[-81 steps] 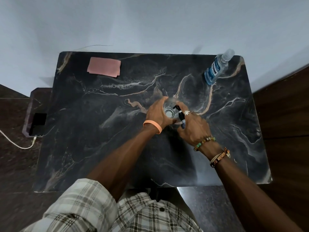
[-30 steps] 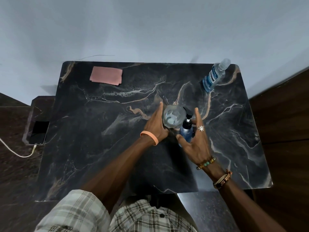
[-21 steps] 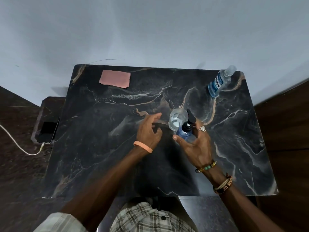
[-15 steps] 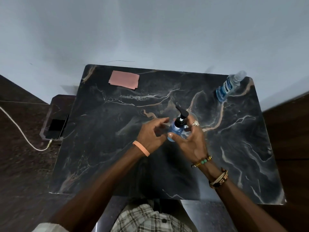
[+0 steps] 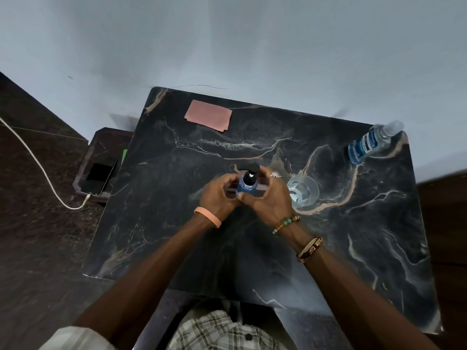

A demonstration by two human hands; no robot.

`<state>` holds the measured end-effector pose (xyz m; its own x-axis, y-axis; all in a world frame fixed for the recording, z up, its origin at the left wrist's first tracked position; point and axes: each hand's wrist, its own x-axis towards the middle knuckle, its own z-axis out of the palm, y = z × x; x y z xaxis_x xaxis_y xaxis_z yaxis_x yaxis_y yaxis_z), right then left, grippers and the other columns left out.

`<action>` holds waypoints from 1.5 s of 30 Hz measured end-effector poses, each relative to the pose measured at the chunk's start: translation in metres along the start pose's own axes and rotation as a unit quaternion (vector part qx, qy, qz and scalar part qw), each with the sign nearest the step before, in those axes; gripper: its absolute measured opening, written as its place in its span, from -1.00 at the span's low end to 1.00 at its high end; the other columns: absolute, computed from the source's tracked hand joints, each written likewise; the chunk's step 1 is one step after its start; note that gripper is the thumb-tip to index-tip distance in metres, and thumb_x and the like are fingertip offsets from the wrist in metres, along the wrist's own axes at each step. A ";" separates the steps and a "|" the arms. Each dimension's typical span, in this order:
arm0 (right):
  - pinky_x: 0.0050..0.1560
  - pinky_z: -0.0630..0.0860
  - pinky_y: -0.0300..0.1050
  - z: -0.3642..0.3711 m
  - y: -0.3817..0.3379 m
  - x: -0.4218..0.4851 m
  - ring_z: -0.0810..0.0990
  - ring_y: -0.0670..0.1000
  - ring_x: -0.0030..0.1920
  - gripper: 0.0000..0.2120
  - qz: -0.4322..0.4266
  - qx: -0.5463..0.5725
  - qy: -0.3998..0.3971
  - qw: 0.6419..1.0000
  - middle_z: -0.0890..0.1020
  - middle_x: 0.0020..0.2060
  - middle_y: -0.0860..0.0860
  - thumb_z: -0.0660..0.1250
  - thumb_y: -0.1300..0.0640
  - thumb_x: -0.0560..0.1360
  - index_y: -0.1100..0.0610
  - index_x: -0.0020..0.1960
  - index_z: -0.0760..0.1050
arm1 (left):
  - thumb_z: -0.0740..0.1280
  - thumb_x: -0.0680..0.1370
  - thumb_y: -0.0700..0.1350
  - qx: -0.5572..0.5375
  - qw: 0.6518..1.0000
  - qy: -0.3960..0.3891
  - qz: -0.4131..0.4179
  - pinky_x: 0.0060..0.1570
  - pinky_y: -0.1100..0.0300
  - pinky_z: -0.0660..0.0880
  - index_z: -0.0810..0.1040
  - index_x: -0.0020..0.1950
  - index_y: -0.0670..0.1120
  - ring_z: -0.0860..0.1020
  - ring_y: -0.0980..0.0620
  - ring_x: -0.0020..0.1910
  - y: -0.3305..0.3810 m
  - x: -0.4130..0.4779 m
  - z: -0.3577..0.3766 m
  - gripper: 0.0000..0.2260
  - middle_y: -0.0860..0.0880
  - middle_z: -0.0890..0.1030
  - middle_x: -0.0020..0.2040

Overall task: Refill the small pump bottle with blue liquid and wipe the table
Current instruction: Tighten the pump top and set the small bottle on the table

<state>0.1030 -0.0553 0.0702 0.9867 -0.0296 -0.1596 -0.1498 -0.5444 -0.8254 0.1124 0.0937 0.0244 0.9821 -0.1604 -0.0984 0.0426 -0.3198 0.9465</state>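
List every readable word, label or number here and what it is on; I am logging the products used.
"LISTERINE": on the label of the blue mouthwash bottle at the table's far right corner.
Woven wristband on the right arm: lettering there, too small to read.
Pump bottle between both hands: no readable text.

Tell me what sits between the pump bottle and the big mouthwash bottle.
In the head view, the clear glass stands between the pump bottle and mouthwash bottle, beside the right hand.

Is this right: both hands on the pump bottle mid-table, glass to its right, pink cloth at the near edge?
Not quite. The head view shows the pink cloth at the far edge, by the wall. The rest holds: left hand and right hand on the pump bottle, glass right.
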 end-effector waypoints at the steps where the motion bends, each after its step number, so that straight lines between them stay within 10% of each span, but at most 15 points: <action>1: 0.11 0.55 -0.18 0.003 0.001 0.003 0.58 -0.07 0.12 -0.37 0.011 -0.004 -0.002 1.000 0.60 0.13 -0.02 0.60 0.09 0.27 0.12 0.28 0.47 | 0.57 0.32 -0.17 0.012 1.000 0.019 -0.002 0.06 0.22 0.56 0.57 0.13 -0.05 0.60 0.15 0.03 -0.002 0.002 0.000 -0.58 0.04 0.63 0.06; 9: 0.11 0.57 0.00 0.021 0.004 0.053 0.60 0.00 0.08 -0.51 0.046 0.027 0.030 0.998 0.64 0.08 0.03 0.55 0.24 0.31 0.14 0.21 0.52 | 0.57 0.29 -0.23 0.024 0.999 0.027 -0.038 -0.08 0.43 0.53 0.54 0.13 -0.03 0.60 0.29 -0.09 -0.011 0.052 0.002 -0.54 0.09 0.65 -0.02; 14: 0.05 0.60 -0.13 0.016 0.004 0.112 0.61 -0.03 0.04 -0.54 0.046 -0.001 0.055 0.997 0.64 0.04 0.00 0.54 0.27 0.31 0.13 0.17 0.52 | 0.41 0.39 -0.34 0.052 0.998 0.013 -0.040 -0.07 0.47 0.47 0.57 0.16 -0.03 0.61 0.03 0.03 -0.009 0.111 -0.002 -0.61 -0.03 0.65 0.04; 19: 0.12 0.57 -0.14 0.009 0.001 0.172 0.57 0.01 0.11 -0.52 0.017 -0.049 0.066 0.996 0.59 0.12 0.08 0.56 0.27 0.30 0.18 0.18 0.53 | 0.34 0.45 -0.38 0.055 0.997 -0.009 -0.055 0.17 0.02 0.52 0.54 0.23 -0.12 0.57 -0.11 0.16 -0.003 0.167 -0.005 -0.63 -0.14 0.61 0.16; 37: 0.11 0.55 -0.11 0.018 0.027 0.241 0.59 0.07 0.14 -0.60 0.029 -0.099 0.046 0.994 0.63 0.12 0.09 0.46 0.26 0.40 0.17 0.23 0.53 | 0.37 0.44 -0.41 0.050 0.992 -0.019 -0.116 0.23 -0.08 0.49 0.41 0.39 -0.12 0.50 -0.11 0.28 -0.024 0.225 0.009 -0.46 -0.10 0.55 0.28; 45: 0.32 0.44 -0.05 -0.011 0.036 0.223 0.44 0.06 0.34 -0.32 0.043 -0.150 0.031 0.987 0.46 0.35 0.06 0.27 0.46 0.38 0.07 0.45 0.34 | 0.28 0.49 -0.41 0.046 0.991 0.046 -0.121 0.23 0.02 0.50 0.34 0.44 -0.13 0.51 -0.08 0.26 -0.023 0.190 0.012 -0.47 -0.11 0.48 0.35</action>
<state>0.3188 -0.0905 0.0108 0.9746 -0.1330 -0.1799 -0.2167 -0.7617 -0.6106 0.2959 0.0589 -0.0199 0.9580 0.0150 -0.2863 0.2655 -0.4233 0.8662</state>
